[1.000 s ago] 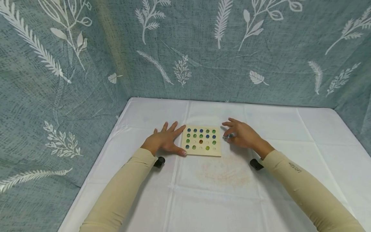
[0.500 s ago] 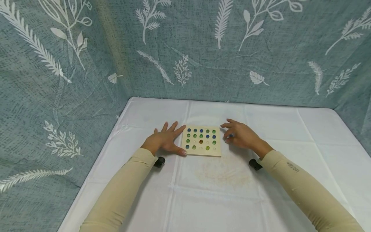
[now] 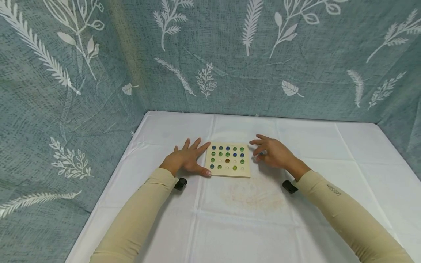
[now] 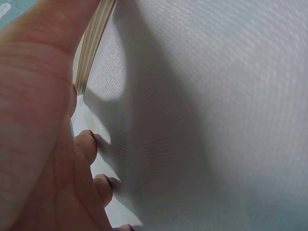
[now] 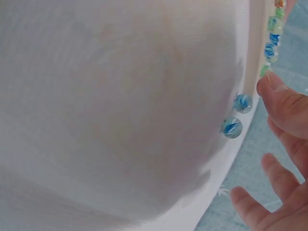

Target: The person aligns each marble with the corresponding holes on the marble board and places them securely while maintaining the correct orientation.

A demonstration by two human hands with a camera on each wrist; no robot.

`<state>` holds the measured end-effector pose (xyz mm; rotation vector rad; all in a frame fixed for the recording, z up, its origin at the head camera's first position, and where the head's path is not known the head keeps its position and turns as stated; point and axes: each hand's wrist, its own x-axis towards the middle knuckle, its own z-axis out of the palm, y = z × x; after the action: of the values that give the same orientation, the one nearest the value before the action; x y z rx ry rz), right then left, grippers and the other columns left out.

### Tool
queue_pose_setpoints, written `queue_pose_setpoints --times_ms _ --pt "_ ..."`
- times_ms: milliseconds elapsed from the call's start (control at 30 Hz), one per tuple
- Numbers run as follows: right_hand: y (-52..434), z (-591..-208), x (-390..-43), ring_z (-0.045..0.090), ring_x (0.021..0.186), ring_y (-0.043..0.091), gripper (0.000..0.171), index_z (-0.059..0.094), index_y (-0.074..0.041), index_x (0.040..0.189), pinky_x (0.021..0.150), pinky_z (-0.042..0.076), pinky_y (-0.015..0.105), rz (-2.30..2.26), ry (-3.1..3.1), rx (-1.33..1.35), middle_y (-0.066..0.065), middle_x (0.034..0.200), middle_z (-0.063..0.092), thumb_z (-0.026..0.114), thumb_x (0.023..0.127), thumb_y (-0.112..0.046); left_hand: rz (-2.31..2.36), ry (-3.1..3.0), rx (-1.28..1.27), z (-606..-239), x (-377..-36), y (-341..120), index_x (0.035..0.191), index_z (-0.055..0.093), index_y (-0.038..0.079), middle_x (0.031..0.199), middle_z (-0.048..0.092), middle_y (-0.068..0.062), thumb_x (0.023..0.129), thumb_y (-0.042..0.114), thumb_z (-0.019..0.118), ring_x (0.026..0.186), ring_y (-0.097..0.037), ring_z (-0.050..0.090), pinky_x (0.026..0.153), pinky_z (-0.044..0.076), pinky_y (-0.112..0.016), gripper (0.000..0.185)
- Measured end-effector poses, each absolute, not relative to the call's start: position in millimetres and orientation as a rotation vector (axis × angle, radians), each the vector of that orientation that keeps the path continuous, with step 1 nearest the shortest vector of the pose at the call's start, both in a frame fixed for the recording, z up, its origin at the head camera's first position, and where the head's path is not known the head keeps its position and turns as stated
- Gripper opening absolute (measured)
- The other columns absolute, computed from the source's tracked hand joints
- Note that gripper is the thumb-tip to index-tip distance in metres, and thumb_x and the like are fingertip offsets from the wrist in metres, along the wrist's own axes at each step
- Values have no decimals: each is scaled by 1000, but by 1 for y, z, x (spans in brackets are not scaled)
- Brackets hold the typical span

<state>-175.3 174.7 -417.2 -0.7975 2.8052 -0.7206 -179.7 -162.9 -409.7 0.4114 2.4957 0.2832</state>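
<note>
The pale wooden board (image 3: 228, 159) carries blue, green and one amber marble (image 3: 227, 160). Two clear marbles with blue swirls (image 5: 237, 115) lie just beside the board on the white cloth (image 3: 256, 219). Behind the board hangs a grey-blue curtain (image 3: 230, 54) with white leaf prints. Both sleeves (image 3: 345, 212) are beige.

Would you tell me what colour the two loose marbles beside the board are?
Clear glass with blue swirls: the two loose marbles show best in the right wrist view.

head view looks down from afar; both wrist views sit close, sharing the wooden board (image 3: 228, 159).
</note>
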Motion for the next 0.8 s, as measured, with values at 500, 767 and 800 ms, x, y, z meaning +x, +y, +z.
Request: queue_pose_setpoints --times_ms 500,767,800 --pt "169 -409 -169 41 153 42 15 83 -5 102 112 48 59 -809 2801 -839 15 143 67 80 88 -1 270 2499 419 -411 -180 -164 169 3 34 178 -10 -8 81 71 77 162 -43 -15 124 1 -76 121" --pt "164 -405 -164 42 152 41 15 84 -5 101 111 50 57 -839 2791 -883 15 141 68 80 87 1 276 2502 423 -412 -181 -164 169 3 33 178 -10 -8 82 71 77 162 -43 -14 124 1 -76 121" --pt "163 -404 -163 42 152 41 15 83 -5 101 110 51 56 -842 2790 -896 15 141 68 80 87 1 276 2504 424 -412 -181 -164 169 3 33 178 -10 -8 81 71 77 162 -43 -14 124 1 -76 121"
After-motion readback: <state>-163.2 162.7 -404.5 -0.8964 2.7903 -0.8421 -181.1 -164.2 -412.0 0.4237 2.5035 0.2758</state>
